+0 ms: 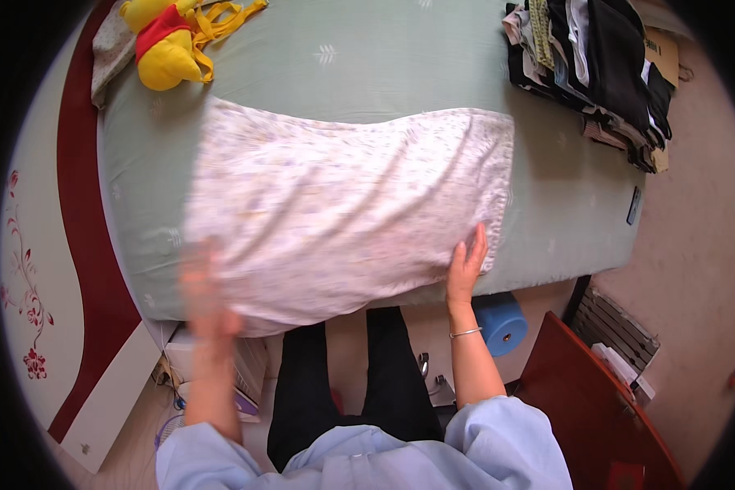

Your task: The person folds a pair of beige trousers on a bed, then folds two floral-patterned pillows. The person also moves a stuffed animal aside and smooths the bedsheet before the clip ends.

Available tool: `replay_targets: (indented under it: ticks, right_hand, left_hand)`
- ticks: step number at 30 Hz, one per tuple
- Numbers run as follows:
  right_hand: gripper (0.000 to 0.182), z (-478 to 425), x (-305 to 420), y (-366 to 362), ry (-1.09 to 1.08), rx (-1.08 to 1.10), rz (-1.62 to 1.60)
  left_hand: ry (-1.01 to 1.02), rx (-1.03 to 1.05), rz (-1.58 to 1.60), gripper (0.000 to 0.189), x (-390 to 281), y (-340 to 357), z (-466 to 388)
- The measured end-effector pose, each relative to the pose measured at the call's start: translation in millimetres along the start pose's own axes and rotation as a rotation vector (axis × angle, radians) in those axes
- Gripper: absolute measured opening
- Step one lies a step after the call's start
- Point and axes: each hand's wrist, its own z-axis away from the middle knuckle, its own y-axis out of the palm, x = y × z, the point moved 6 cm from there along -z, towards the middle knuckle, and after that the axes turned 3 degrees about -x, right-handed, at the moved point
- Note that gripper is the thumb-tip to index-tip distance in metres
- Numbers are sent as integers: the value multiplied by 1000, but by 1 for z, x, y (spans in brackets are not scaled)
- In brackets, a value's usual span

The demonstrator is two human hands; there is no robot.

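Observation:
A pale cloth with a small floral print [343,214], perhaps a pillowcase or a garment, is spread over the green bed sheet [373,67]. Slanting creases cross it, and its near edge hangs at the mattress edge. My left hand [208,288] is motion-blurred at the cloth's near left corner; whether it grips the fabric cannot be made out. At the near right corner, my right hand [465,263] lies against the cloth, fingers stretched forward and thumb apart. A bangle [465,332] circles the right wrist.
A yellow plush bear in a red top [168,46] lies far left. Folded clothes [594,67] are piled far right. A phone [634,205] rests by the right bed edge. The white-and-red headboard [86,214] borders the left. A blue cylinder [500,324] and a reddish-brown panel [588,398] stand below right.

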Motion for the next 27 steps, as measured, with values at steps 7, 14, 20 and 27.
replay_targets:
  ticks: [7, 14, 20, 27]
  right_hand:
    - [63, 2, 61, 42, -218, 59, 117]
    - [51, -70, 7, 9, -47, -72, 132]
    - [52, -108, -15, 71, 644, 413, -644]
    - [56, -101, 32, 73, 614, 459, -941]
  left_hand:
    - [-90, 4, -616, 55, 54, -124, -97]
    - [219, -150, -619, 59, 63, -85, -130]
    - [-306, 222, -206, 57, 90, 13, -121]
    - [-198, 291, -69, 57, 57, 18, -104]
